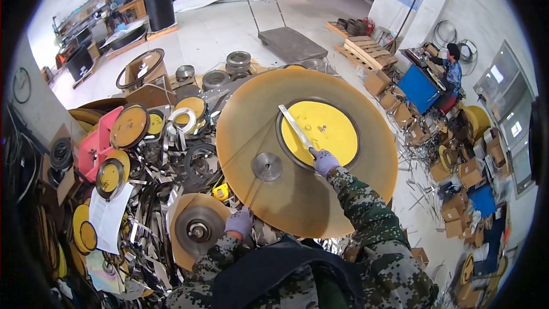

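Note:
A large round amber-brown disc (pixel 240 103) spreads in front of me. On it lies a yellow round plate (pixel 337 123) with a dark rim. My right hand (pixel 326 162) is closed round the near end of a flat metal bar (pixel 295 127), which slants across the yellow plate to its far-left rim. By the big disc's near-left edge, my left hand (pixel 239 222) is closed on a thin strip (pixel 257 192) that runs up toward a small grey metal disc (pixel 267 167). Next to that hand stands a dark coil on a spindle (pixel 199 226).
Metal scraps and strips (pixel 151 217) crowd the left, with a yellow tape measure (pixel 221 191), a pink bin (pixel 96 144) and white paper (pixel 110 217). A flat cart (pixel 293 44) stands beyond. At far right a person (pixel 453 71) sits by a blue-sided bench (pixel 419 87).

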A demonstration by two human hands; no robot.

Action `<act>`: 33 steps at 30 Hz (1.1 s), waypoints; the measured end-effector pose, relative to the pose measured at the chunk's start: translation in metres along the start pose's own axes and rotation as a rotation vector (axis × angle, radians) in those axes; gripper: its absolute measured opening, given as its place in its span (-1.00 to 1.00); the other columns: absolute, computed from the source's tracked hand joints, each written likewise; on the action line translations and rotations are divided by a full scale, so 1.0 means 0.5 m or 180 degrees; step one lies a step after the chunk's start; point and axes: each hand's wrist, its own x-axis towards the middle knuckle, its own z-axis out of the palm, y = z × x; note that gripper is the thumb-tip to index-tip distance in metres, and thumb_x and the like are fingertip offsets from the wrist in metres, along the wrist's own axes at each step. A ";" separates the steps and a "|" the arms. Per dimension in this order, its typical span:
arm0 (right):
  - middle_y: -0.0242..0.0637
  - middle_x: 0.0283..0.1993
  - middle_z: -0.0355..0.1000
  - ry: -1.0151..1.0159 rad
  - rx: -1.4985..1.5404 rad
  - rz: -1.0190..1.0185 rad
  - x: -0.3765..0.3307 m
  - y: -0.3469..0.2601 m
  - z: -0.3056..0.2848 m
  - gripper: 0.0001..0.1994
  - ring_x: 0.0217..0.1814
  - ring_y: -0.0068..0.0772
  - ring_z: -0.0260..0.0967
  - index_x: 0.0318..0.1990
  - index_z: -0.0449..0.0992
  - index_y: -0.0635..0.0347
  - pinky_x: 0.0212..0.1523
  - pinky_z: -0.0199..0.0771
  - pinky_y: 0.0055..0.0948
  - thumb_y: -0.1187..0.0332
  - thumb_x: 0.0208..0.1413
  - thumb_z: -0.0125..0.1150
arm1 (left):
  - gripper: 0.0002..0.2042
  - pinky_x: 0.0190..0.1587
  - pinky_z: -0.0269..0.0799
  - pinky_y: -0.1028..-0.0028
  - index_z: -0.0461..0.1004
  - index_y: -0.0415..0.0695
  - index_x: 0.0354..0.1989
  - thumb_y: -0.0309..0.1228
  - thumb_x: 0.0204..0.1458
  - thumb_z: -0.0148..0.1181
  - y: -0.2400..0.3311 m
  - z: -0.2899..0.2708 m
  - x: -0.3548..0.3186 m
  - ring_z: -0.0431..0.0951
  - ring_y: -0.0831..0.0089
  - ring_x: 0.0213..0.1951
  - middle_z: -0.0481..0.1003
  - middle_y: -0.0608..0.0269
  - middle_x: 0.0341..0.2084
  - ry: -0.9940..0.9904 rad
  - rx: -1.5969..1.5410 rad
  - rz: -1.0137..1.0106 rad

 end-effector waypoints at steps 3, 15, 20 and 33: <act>0.10 -0.13 0.45 0.0033 -0.0003 -0.0013 -0.003 0.006 0.002 -0.51 -0.09 0.06 0.43 0.22 0.33 -0.04 -0.04 0.40 -0.14 0.32 0.07 -0.01 | -0.67 -0.09 0.40 0.10 0.38 -0.14 -0.11 -0.15 0.16 -0.11 0.014 -0.014 -0.006 0.54 -0.01 -0.13 0.54 -0.10 -0.23 -0.0115 -0.0020 -0.0037; 0.11 -0.11 0.45 0.0030 -0.0007 -0.0016 -0.006 0.002 -0.002 -0.51 -0.06 0.05 0.42 0.23 0.32 -0.04 -0.02 0.39 -0.14 0.31 0.07 -0.01 | -0.64 -0.07 0.40 0.08 0.39 -0.16 -0.11 -0.12 0.17 -0.10 0.005 -0.007 0.002 0.53 -0.04 -0.12 0.53 -0.14 -0.20 -0.0099 -0.0077 -0.0013; 0.10 -0.11 0.45 0.0096 -0.0114 -0.0112 -0.011 0.005 -0.004 -0.49 -0.06 0.04 0.42 0.24 0.31 -0.03 -0.01 0.38 -0.14 0.32 0.06 -0.03 | -0.62 -0.07 0.39 0.08 0.38 -0.18 -0.09 -0.10 0.17 -0.10 -0.003 -0.004 0.008 0.52 -0.06 -0.11 0.52 -0.15 -0.20 -0.0119 -0.0119 0.0025; 0.11 -0.11 0.45 -0.0015 -0.0008 -0.0008 -0.001 0.007 -0.004 -0.46 -0.06 0.07 0.42 0.26 0.27 -0.03 -0.03 0.40 -0.13 0.34 0.04 -0.03 | -0.64 -0.08 0.40 0.07 0.40 -0.15 -0.09 -0.13 0.16 -0.07 -0.003 -0.005 0.006 0.52 -0.05 -0.12 0.53 -0.15 -0.21 -0.0106 -0.0094 0.0122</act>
